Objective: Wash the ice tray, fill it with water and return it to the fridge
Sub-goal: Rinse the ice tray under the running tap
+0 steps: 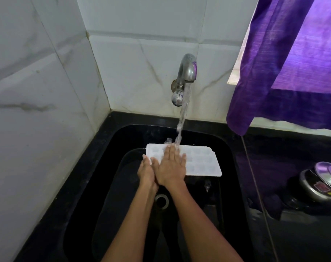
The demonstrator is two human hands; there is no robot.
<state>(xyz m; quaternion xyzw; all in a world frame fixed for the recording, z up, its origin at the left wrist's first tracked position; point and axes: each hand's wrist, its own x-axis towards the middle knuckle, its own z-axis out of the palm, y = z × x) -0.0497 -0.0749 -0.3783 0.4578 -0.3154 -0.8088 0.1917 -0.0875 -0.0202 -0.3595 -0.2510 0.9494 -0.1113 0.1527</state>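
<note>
A person is holding a white ice tray (200, 161) over a black sink (107, 167), under the stream of water (181, 120) that is running from a steel tap (188, 69) on the tiled wall (142, 59). The tray is lying roughly flat, its long side running left to right, above the middle of the basin and behind the drain (161, 200).

The left hand (146, 170) is gripping the tray's left end, thumb on top at the edge; its other fingers are going under the tray, so their spread cannot be told. The right hand (171, 165) is lying palm down on the tray's top face, fingers straight and slightly spread, with the fingertips (173, 148) reaching the far edge, right where the water is landing and splashing. The two hands are touching each other at the thumbs (the right one overlapping the left a little).

To the right, a purple curtain (285, 63) is hanging down to the black counter (293, 233), and a steel pressure cooker (319, 180) is sitting on that counter, well apart from the sink.
</note>
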